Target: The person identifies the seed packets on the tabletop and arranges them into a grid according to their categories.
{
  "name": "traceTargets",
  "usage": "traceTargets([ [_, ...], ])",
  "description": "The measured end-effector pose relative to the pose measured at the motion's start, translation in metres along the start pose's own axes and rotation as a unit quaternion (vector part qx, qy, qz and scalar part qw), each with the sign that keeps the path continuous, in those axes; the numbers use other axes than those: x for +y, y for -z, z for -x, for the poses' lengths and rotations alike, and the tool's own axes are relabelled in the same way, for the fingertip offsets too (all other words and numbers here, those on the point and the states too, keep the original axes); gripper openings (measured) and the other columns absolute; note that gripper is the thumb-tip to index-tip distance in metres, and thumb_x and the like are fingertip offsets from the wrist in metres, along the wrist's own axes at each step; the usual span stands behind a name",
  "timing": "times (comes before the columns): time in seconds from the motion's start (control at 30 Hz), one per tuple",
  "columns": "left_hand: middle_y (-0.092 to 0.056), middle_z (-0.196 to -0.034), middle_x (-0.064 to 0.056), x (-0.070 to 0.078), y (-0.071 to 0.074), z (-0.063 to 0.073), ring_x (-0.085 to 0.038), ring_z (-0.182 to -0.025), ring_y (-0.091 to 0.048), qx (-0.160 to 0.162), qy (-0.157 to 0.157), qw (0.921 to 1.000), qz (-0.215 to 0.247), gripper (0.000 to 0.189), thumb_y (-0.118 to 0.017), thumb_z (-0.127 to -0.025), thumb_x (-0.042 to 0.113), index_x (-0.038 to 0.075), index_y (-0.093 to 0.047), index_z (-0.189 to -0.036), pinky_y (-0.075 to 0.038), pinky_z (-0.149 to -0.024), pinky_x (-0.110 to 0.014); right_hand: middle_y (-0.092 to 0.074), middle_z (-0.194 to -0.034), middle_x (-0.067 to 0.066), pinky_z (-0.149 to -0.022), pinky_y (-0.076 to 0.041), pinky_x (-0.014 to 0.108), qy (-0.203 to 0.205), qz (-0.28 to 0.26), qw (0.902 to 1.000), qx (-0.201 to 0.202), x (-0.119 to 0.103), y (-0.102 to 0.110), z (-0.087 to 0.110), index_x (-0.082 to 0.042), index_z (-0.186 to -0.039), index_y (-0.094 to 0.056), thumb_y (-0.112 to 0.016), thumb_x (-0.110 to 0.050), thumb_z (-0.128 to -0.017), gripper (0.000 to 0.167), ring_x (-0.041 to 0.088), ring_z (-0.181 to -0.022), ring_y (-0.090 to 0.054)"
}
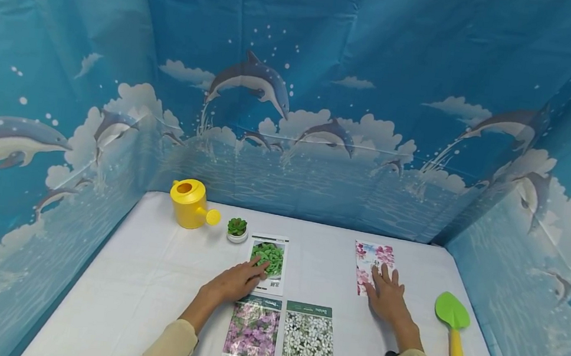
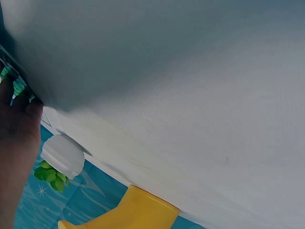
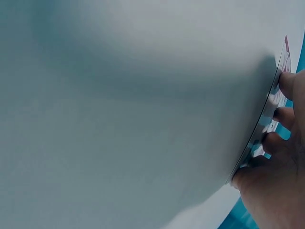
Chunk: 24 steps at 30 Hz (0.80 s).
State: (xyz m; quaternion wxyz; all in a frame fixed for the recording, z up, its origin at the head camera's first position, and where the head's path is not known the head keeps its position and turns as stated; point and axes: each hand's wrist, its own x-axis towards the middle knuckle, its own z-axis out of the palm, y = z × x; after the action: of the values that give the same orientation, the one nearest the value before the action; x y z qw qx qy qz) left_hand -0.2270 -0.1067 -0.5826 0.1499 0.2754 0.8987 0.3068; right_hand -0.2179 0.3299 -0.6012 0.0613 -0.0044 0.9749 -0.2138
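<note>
In the head view my left hand [image 1: 240, 279] lies over the lower left of a seed packet with a green leafy picture [image 1: 271, 252]. My right hand [image 1: 389, 297], fingers spread, rests on a packet printed with pink blossoms [image 1: 364, 265]. The right wrist view shows those fingertips [image 3: 270, 143] touching the blossom packet [image 3: 286, 62], seen nearly edge-on. At the edge of the left wrist view, my left hand [image 2: 19, 119] touches the green packet [image 2: 19, 86]. Just below the green packet lie a purple flower seed packet [image 1: 252, 331] and a white flower seed packet [image 1: 309, 341].
A yellow watering can [image 1: 190, 205] and a small potted succulent [image 1: 237, 230] stand at the back left of the white table [image 1: 131, 301]. A green shovel with a yellow handle [image 1: 453, 335] lies at the right. A dolphin-printed curtain [image 1: 317, 182] surrounds the table's back and sides.
</note>
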Motion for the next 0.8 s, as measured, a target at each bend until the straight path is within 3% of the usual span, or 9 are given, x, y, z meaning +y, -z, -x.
traceTargets([
  [0.47, -0.027, -0.176, -0.020, 0.000, -0.001, 0.000, -0.042, -0.159, -0.035, -0.003, -0.001, 1.0000, 0.000, 0.049, -0.042, -0.117, 0.019, 0.010, -0.044, -0.165, -0.034, -0.126, -0.063, -0.014, -0.173, 0.034, -0.122, -0.007, 0.080, 0.015, 0.007, 0.9998, 0.010, -0.028, -0.012, -0.007, 0.004, -0.166, -0.031, -0.055, -0.026, -0.113, 0.065, 0.063, -0.158, -0.003],
  [0.8, -0.027, -0.176, -0.020, -0.001, -0.001, -0.001, -0.042, -0.159, -0.034, 0.000, 0.001, 1.0000, 0.002, 0.050, -0.043, -0.117, 0.019, 0.009, -0.044, -0.166, -0.032, -0.126, -0.064, -0.030, -0.169, 0.034, -0.119, -0.023, 0.081, 0.057, 0.041, 0.9970, 0.031, -0.053, -0.015, -0.009, 0.004, -0.161, -0.043, -0.062, -0.025, -0.110, 0.062, 0.062, -0.156, -0.019],
])
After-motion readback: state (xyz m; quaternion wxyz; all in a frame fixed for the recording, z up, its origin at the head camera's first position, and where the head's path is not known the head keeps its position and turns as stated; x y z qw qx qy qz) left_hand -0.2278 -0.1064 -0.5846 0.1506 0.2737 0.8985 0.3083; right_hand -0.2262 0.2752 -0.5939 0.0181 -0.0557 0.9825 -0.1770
